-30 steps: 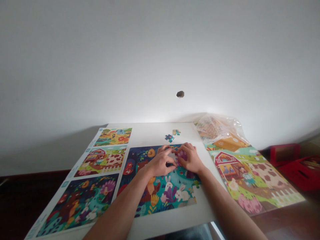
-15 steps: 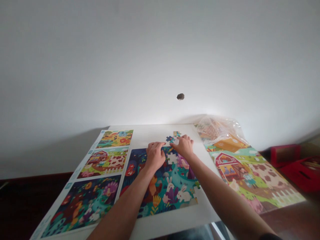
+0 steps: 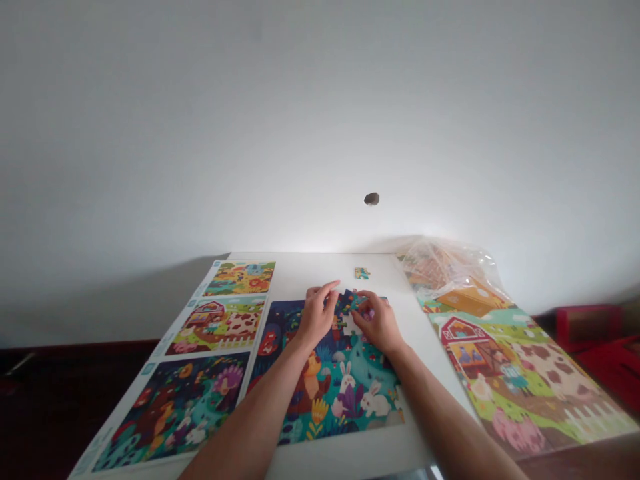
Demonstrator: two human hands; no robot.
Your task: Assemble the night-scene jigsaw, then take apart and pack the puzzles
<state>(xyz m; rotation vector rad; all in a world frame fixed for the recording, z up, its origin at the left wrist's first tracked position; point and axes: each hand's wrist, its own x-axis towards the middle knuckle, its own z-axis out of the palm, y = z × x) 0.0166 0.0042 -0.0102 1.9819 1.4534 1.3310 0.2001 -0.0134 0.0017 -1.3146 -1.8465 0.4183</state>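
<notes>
A partly assembled jigsaw puzzle [image 3: 345, 400] of a night forest with rabbits and a bear lies on the white table. A pale gap [image 3: 351, 325] shows in its upper part. My right hand [image 3: 377, 325] pinches a dark blue puzzle piece [image 3: 346, 299] above that gap, at the puzzle's top edge. On the other side of the piece is my left hand [image 3: 319, 315], fingers stretched and apart; whether it touches the piece is hard to see. One loose puzzle piece [image 3: 362, 273] lies beyond my hands on the table.
A sheet with several printed pictures [image 3: 215, 325] lies on the left. On the right are a farm picture puzzle [image 3: 525, 373], a clear plastic bag [image 3: 450, 267] and an orange box piece [image 3: 470, 297]. The wall [image 3: 300, 133] rises behind the table, with a hole [image 3: 371, 199].
My right hand has brought the dark blue piece from the table beyond the puzzle down to its top edge. My left hand's fingers have straightened. The view has shifted slightly.
</notes>
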